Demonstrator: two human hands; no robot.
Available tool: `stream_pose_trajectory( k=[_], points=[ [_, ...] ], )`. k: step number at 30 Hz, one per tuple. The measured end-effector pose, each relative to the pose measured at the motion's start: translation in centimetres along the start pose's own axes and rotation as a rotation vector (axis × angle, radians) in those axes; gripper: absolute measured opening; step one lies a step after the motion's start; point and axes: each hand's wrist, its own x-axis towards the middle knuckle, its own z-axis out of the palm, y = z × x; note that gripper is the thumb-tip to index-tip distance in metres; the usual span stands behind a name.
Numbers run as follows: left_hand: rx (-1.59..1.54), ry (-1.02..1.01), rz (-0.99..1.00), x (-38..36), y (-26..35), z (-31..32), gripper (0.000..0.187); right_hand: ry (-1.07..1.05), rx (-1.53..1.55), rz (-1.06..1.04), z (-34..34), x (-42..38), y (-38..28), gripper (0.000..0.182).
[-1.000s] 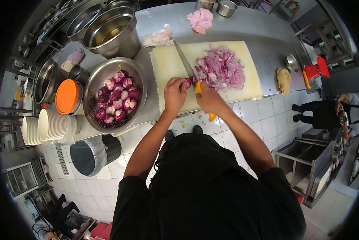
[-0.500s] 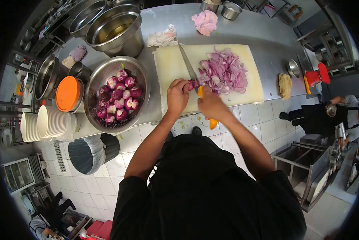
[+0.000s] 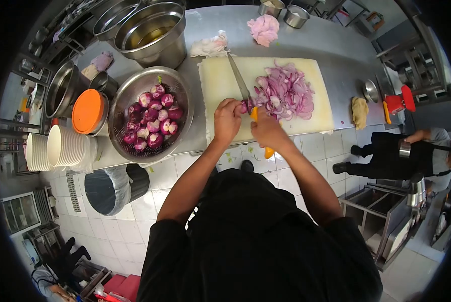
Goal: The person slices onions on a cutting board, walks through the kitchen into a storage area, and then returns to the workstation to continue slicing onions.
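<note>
On the white cutting board (image 3: 218, 83), my right hand (image 3: 266, 131) is closed round the yellow handle of a knife (image 3: 239, 76). The blade points away from me and slants to the left, its edge at a piece of red onion (image 3: 245, 106). My left hand (image 3: 228, 120) pinches that onion from the left, fingertips close to the blade; the fingers partly hide it. A loose heap of sliced red onion (image 3: 286, 93) lies right of the blade. Left of the board, a metal colander (image 3: 184, 113) holds several peeled whole red onions (image 3: 154, 117).
Behind the colander stands a large steel pot (image 3: 160, 55). Stacked bowls (image 3: 64, 147) and an orange lid (image 3: 87, 110) are at the left. Cloths (image 3: 263, 30) lie beyond the board. A lined bin (image 3: 107, 191) stands below. Another person (image 3: 401, 151) is at the right.
The view has shifted slightly. Both hands stay at the onion, with the knife in nearly the same place. At the right, the other person's legs and arm have moved.
</note>
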Motion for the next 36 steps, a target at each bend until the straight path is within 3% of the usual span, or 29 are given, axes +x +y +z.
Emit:
stream_pose_trajectory(
  k=[2,8,13,17,23,26,29,32,36],
  points=[
    [0.006,0.007,0.009,0.3,-0.1,0.3,0.010,-0.089,0.054,0.049,-3.5,-1.5,-2.9,0.035],
    [0.044,0.040,0.074,0.3,0.3,0.1,0.010,0.068,-0.050,-0.040,1.7,1.0,1.6,0.034],
    [0.045,0.023,0.078,0.5,0.1,0.2,0.010,-0.121,0.049,0.050,-3.8,-1.7,-3.5,0.035],
    [0.066,0.056,0.083,0.3,0.0,0.3,0.011,0.066,-0.038,-0.020,1.9,0.8,1.3,0.036],
    [0.074,0.024,0.066,0.4,0.0,0.3,0.018,0.036,0.062,0.008,0.8,0.9,1.0,0.039],
    [0.166,-0.064,0.303,1.1,1.3,-0.9,0.022,0.067,-0.001,0.002,0.6,1.1,2.5,0.039],
    [0.284,-0.362,0.329,2.8,1.2,-1.8,0.022,0.090,-0.041,0.026,-0.4,0.9,3.4,0.040],
    [0.436,-0.410,0.212,3.5,2.0,-2.5,0.018,0.106,-0.080,-0.011,-0.8,1.4,4.4,0.043],
    [0.215,-0.321,-0.181,2.3,3.5,-2.7,0.017,0.073,-0.076,-0.028,-1.3,-0.3,2.6,0.044]
  ],
)
